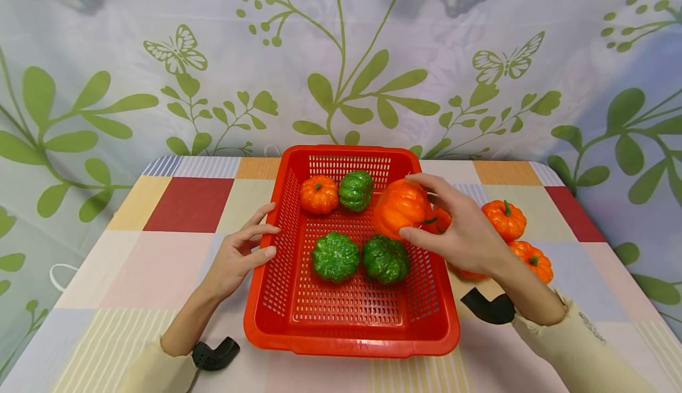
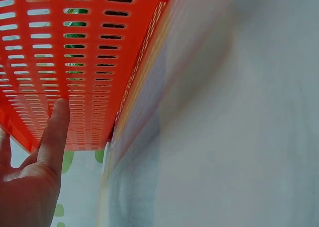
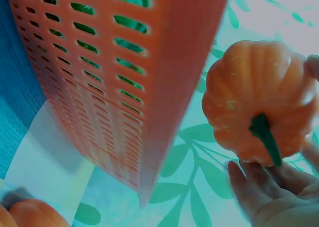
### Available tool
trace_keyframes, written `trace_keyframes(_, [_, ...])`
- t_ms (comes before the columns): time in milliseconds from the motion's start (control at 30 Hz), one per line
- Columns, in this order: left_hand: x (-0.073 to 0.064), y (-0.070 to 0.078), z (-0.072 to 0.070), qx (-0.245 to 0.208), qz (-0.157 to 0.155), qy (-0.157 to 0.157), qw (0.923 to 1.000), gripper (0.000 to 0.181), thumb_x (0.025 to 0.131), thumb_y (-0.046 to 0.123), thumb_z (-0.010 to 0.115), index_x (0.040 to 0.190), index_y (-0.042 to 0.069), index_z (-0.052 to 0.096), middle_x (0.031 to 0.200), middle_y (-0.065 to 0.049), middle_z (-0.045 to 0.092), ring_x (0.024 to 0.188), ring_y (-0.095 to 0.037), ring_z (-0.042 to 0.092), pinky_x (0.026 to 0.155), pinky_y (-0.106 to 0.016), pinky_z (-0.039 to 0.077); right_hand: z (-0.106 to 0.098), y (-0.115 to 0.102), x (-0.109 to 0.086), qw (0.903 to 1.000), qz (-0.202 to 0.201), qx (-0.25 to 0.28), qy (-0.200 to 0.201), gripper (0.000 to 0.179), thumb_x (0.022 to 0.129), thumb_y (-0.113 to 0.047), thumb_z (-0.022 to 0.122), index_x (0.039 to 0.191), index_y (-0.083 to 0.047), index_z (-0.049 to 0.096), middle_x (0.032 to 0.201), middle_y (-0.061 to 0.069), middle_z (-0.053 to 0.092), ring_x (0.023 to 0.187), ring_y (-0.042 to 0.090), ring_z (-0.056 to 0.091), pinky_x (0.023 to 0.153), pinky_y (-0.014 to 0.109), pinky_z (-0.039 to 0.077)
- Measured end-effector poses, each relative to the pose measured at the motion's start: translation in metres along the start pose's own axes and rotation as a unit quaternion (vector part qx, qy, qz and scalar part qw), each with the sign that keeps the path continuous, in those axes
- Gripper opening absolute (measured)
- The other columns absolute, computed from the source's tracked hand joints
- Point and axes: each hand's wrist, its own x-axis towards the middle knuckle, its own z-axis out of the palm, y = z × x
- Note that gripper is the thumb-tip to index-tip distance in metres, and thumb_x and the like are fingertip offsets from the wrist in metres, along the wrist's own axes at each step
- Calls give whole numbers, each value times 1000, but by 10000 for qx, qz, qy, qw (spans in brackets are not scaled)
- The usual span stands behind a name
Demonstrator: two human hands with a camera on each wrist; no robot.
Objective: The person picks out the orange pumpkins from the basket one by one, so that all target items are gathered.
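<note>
A red perforated plastic basket stands on the table, holding one small orange pumpkin and three green pumpkins: one at the back, one in the middle and one to its right. My right hand grips a larger orange pumpkin between thumb and fingers, over the basket's right side. In the right wrist view, the pumpkin's green stem shows above the fingers. My left hand touches the basket's left rim, and a straight finger lies against the perforated outer wall.
Right of the basket, more orange pumpkins lie on the table, one farther back and one nearer; others are partly hidden by the right hand. A patchwork tablecloth covers the table. Behind hangs a leaf-patterned curtain.
</note>
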Motion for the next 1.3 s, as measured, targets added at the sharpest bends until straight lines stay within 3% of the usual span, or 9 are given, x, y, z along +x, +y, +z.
trace_keyframes(233, [0,1,-1,20,26,12,10000,31,91,-9,55,122,-5,60,159,-9,26,128,-27,49,78,-41,58,-5,-5,-13,9987,311,302,253,60,77,3,81,125,0,44,138,9,49,113,28,57,86,19,51])
trace_keyframes(400, [0,1,-1,33,41,15,10000,31,91,-9,55,122,-6,60,159,-10,26,127,-26,51,78,-41,58,-7,-6,-19,9982,273,414,341,62,76,7,79,129,-2,47,140,8,47,109,27,58,76,20,53])
trace_keyframes(567, [0,1,-2,-8,42,10,10000,31,91,-9,55,122,-5,60,159,-10,26,124,-26,53,78,-41,58,-7,-5,-22,9990,22,246,366,65,75,7,80,131,-6,51,139,5,50,115,17,54,90,18,48])
trace_keyframes(700, [-1,1,-2,-8,47,14,10000,32,91,-10,55,121,-1,62,159,-10,26,125,-26,53,78,-41,58,-8,-3,-25,9990,-191,179,373,66,72,9,81,130,-6,54,136,3,53,115,15,53,93,18,46])
trace_keyframes(833, [0,0,-1,18,52,11,10000,31,91,-10,55,121,-5,60,159,-10,26,125,-26,52,78,-41,58,-10,-3,-30,9984,-300,311,353,66,71,11,81,129,-6,56,132,3,55,115,17,53,93,21,48])
trace_keyframes(1133, [1,0,0,42,14,28,10000,32,91,-10,55,122,-2,62,159,-10,26,124,-27,53,78,-41,58,-12,-5,-42,9963,-98,528,673,68,69,18,78,131,-1,58,136,11,48,115,20,53,95,21,47])
trace_keyframes(1300, [0,0,0,30,-41,24,10000,32,91,-9,55,122,-3,61,159,-9,26,129,-28,47,79,-42,58,-14,-6,-48,9971,36,67,757,74,70,11,82,136,-8,56,132,6,51,110,16,54,88,16,48])
